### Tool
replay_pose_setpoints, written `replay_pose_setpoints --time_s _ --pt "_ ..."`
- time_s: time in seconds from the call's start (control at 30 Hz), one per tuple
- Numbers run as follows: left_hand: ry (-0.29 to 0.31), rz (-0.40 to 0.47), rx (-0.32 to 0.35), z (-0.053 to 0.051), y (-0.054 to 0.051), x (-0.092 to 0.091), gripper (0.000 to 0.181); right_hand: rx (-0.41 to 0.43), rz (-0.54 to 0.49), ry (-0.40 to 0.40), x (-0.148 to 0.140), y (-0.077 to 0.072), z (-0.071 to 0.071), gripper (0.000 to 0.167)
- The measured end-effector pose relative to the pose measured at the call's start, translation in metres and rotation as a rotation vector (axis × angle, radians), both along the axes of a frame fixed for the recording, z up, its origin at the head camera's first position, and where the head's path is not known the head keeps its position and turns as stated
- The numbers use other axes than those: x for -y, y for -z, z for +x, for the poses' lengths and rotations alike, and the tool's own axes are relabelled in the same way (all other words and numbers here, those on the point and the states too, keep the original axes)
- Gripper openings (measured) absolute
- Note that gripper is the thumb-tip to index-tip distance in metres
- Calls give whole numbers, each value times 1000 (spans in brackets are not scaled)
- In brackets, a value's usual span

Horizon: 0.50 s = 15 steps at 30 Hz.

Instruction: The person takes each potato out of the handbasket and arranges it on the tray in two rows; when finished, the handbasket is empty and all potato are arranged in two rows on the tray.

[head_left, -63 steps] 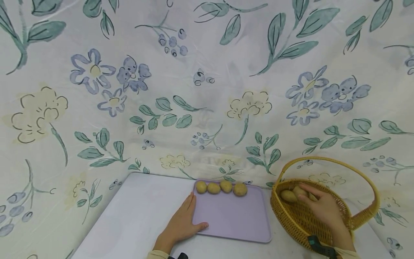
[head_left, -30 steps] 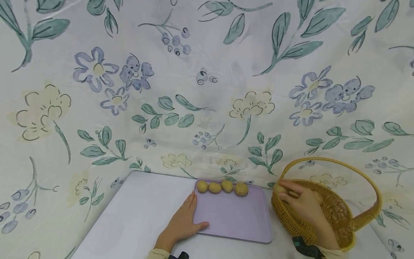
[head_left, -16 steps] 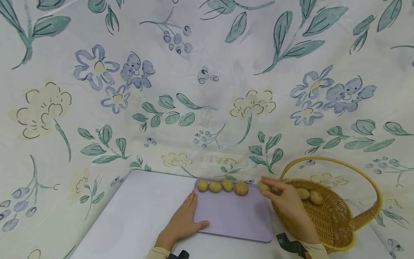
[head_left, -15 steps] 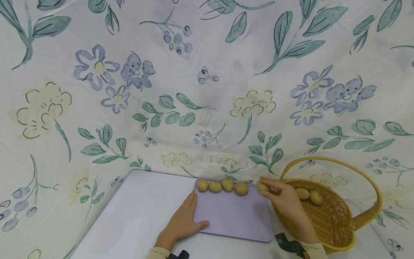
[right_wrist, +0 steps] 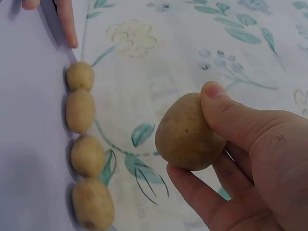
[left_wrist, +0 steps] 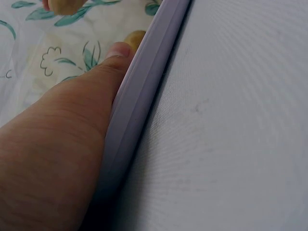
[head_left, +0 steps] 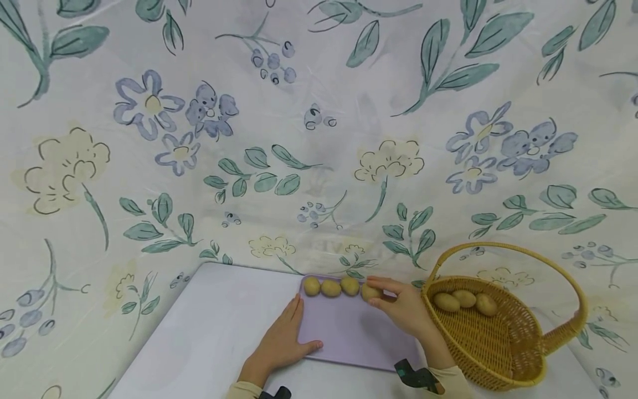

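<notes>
My right hand (head_left: 410, 311) (right_wrist: 274, 154) pinches a potato (head_left: 370, 291) (right_wrist: 186, 134) between thumb and fingers, above the back of the lilac tray (head_left: 349, 335). Several potatoes (head_left: 330, 288) (right_wrist: 80, 111) form a row along the tray's back edge; in the head view the held one covers the row's right end, which the right wrist view shows. Fingers straight and thumb spread, my left hand (head_left: 281, 342) (left_wrist: 62, 127) rests against the tray's left side. Its thumb reaches over the tray's front left part.
Right of the tray stands a wicker basket (head_left: 478, 363) with a tall handle, holding three potatoes (head_left: 446, 302) at its back left. Both tray and basket are on a white table (head_left: 209, 316). A floral cloth (head_left: 334, 210) hangs behind the table.
From inside the basket, my right hand has come left with a potato, over the basket rim to above the tray's back row. My left hand has stayed at the tray's side.
</notes>
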<state>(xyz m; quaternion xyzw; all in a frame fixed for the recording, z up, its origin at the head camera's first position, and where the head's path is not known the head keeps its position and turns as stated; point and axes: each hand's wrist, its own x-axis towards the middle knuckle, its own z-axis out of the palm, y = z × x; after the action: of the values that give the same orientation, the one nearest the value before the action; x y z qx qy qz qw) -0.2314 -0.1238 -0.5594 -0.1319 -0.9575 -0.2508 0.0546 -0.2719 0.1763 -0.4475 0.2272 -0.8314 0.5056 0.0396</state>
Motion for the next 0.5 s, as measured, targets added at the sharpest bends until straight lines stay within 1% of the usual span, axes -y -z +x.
replay_pose_setpoints --time_s 0.07,0.27,0.37,0.5 --pt "1 0 1 0 0 0 119 2 6 -5 8 3 0 42" --pt "-1 12 5 1 -2 -1 119 -41 57 -12 34 9 2 42" --pt "-3 16 7 2 -2 -1 119 -47 47 -38 49 12 3 41" --pt "-1 27 2 2 -3 -1 118 -17 20 -96 69 15 4 40"
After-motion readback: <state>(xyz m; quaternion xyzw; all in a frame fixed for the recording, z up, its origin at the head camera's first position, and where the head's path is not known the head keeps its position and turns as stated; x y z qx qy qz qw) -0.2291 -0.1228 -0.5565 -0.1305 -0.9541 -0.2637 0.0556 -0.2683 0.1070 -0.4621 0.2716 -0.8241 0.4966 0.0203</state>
